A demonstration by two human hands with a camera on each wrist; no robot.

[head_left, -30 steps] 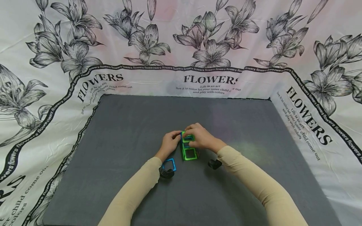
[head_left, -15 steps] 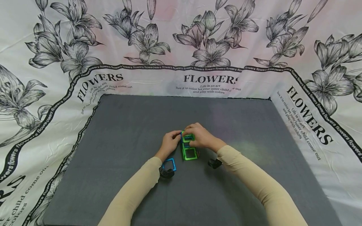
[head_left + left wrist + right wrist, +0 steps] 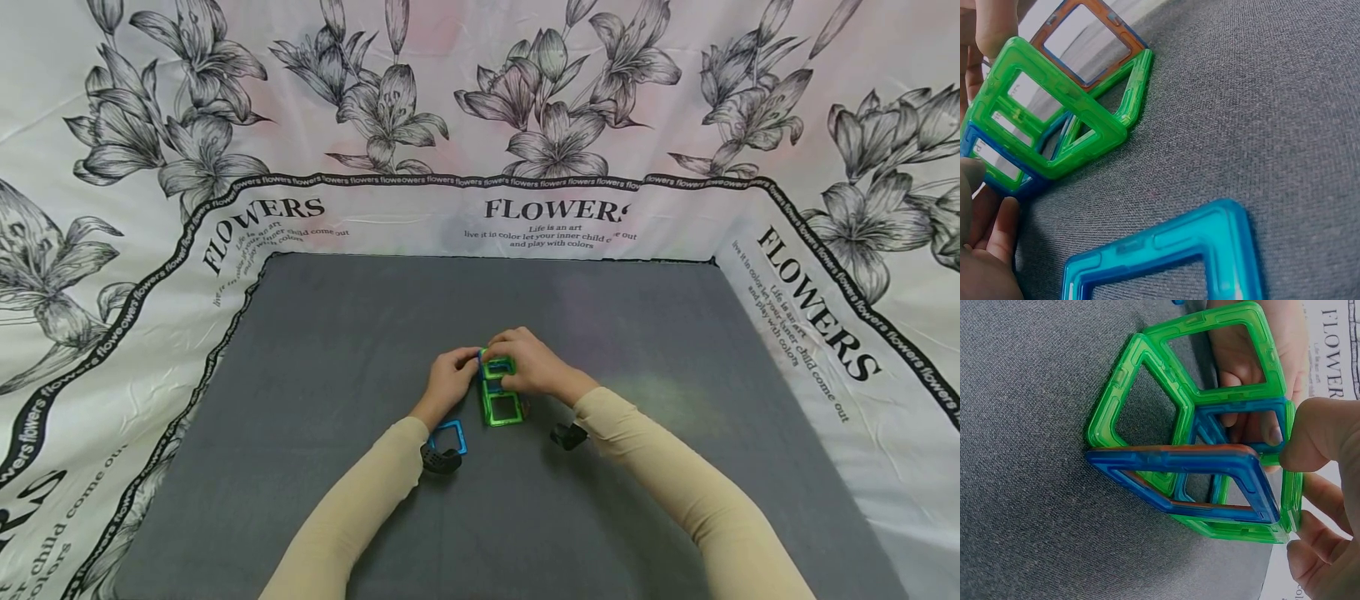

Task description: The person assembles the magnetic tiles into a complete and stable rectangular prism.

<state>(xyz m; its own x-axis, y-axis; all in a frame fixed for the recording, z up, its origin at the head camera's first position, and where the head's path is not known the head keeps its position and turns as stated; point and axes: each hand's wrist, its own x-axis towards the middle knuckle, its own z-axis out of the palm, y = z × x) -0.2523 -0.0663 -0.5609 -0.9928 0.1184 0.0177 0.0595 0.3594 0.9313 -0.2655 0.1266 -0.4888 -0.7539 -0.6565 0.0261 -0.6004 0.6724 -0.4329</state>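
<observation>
A small structure of square magnetic tiles, green, blue and orange frames, stands on the grey table between both hands. One green magnetic tile (image 3: 1085, 103) leans on its near side in the left wrist view, and an orange one (image 3: 1113, 67) stands behind it. My left hand (image 3: 447, 382) holds the blue magnetic tile (image 3: 1029, 184) low on the structure's left side. With thumb and fingers, my right hand (image 3: 534, 367) pinches an upright green magnetic tile (image 3: 1292, 494) at the far end. Part of the structure is hidden beneath the right hand in the head view.
A loose light-blue magnetic tile (image 3: 461, 437) lies flat by the left wrist. Black wrist straps (image 3: 441, 460) hang under the sleeves. The grey tabletop (image 3: 360, 317) ends at a white flower-printed cloth (image 3: 412, 217) on the back and sides.
Both hands stay on the tile structure with almost no movement. The head view shifts very slightly.
</observation>
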